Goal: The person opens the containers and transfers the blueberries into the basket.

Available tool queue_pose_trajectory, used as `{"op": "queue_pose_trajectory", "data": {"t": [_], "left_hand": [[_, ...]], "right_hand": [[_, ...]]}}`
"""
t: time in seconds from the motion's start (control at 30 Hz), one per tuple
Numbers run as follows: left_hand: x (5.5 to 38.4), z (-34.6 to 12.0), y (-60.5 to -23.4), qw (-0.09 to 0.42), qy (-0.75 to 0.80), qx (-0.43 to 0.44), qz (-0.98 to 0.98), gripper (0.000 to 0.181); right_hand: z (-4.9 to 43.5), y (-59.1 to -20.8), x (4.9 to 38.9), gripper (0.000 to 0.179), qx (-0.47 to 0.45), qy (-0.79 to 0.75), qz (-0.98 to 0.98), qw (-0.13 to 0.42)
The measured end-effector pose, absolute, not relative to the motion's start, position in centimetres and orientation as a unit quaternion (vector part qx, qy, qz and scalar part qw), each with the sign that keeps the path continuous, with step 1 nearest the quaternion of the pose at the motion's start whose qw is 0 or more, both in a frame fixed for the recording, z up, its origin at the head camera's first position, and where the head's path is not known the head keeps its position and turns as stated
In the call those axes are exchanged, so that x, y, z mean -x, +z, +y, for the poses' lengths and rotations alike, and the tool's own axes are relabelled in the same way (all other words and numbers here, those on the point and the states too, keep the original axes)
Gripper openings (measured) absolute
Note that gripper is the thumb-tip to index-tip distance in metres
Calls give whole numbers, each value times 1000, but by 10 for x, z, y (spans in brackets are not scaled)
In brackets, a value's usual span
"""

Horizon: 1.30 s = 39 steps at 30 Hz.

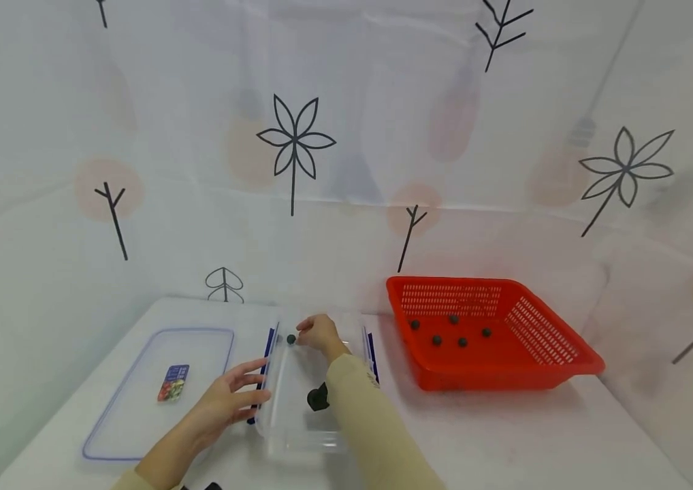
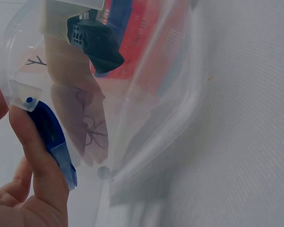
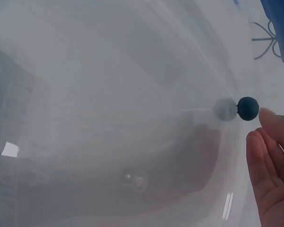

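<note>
A clear plastic box [image 1: 297, 422] with blue side latches stands in the middle of the table. My left hand [image 1: 224, 398] is at its left side, fingers spread and touching the rim; the left wrist view shows a finger beside the blue latch [image 2: 52, 127]. Inside the box, at its far left, lies a small dark green ball [image 3: 248, 109]. My right hand [image 1: 320, 335] reaches in over the box, its thumb tip right beside the ball and the fingers not wrapped around it. Whether the thumb touches the ball I cannot tell.
To the right stands a red plastic basket [image 1: 506, 381] holding several dark balls [image 1: 437, 339]. A clear lid-like tray [image 1: 132, 422] with a blue-violet edge lies to the left, with a small colourful printed packet [image 1: 173, 382] on it. A patterned cloth [image 1: 346, 252] hangs behind.
</note>
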<state>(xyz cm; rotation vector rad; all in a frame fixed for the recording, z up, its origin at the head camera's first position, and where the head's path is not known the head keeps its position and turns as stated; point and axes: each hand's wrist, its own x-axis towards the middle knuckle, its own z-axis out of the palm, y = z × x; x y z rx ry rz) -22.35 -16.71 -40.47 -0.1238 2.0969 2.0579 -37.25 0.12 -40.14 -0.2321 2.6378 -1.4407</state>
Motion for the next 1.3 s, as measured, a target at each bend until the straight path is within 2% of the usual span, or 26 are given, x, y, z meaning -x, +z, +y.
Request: {"op": "queue_pose_trajectory", "data": {"t": [0.33,0.7,0.87,1.3], "left_hand": [[221,-167,-400,108,700,47,705,67],[221,-167,-400,110,704,40,700,67],[221,-166,-398,109,702,47,702,67],[223,-165,-401,95,692,57,713,68]], "right_hand": [[-7,-404,369,30,120,-407,899,107],[-9,-402,364,16,113,-397,897,159],[-6,-398,366,14,86,-451,874,162],[13,-351,369,30,73,-647,741,165]]}}
